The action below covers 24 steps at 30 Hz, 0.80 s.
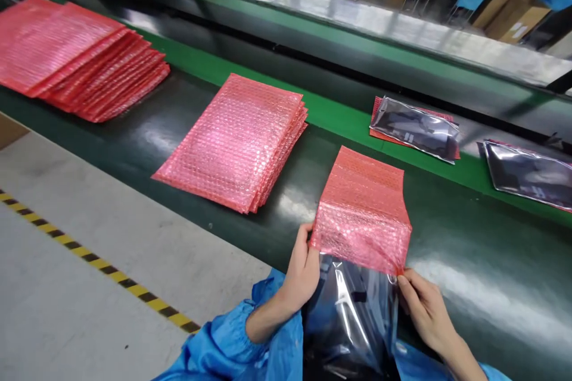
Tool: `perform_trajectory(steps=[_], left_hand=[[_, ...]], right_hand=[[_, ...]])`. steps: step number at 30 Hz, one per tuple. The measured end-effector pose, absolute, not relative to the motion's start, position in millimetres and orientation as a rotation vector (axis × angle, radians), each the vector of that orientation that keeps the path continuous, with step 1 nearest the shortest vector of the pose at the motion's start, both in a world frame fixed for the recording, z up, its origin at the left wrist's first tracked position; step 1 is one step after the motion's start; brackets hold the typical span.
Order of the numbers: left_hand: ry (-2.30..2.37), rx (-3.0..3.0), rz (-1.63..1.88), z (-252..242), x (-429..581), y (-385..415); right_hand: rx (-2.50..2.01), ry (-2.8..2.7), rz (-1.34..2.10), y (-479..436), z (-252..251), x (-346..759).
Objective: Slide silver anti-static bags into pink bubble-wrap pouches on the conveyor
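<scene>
In front of me a pink bubble-wrap bag lies on the dark green bench, its near end open around a flat black panel in clear plastic. The panel's far end is inside the bag; the rest sticks out toward my body. At the bag's near left edge, my left hand grips with the thumb on top. My right hand pinches the near right corner of the bag's mouth between thumb and fingers. The fingertips under the bag are hidden.
A stack of pink bubble bags lies to the left, a larger pile beyond it. Wrapped dark panels rest on pink bags along the green strip at the back. Striped floor tape runs at lower left.
</scene>
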<state>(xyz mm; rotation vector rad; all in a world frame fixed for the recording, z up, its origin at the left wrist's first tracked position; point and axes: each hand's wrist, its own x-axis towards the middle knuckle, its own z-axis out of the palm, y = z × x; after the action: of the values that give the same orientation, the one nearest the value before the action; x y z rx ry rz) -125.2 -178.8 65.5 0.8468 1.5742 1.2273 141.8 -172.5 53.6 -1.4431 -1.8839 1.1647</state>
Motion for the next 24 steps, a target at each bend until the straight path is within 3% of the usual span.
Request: perform_trajectory(steps=[11,24], left_hand=[[1.801,1.645,0.466,69,-148,-212],[1.767,1.906,0.108,69,-159,-214]], right_hand=[[-1.494,-1.992,1.355,-200,51,162],[-1.463,-2.212,1.458,-193,65,163]])
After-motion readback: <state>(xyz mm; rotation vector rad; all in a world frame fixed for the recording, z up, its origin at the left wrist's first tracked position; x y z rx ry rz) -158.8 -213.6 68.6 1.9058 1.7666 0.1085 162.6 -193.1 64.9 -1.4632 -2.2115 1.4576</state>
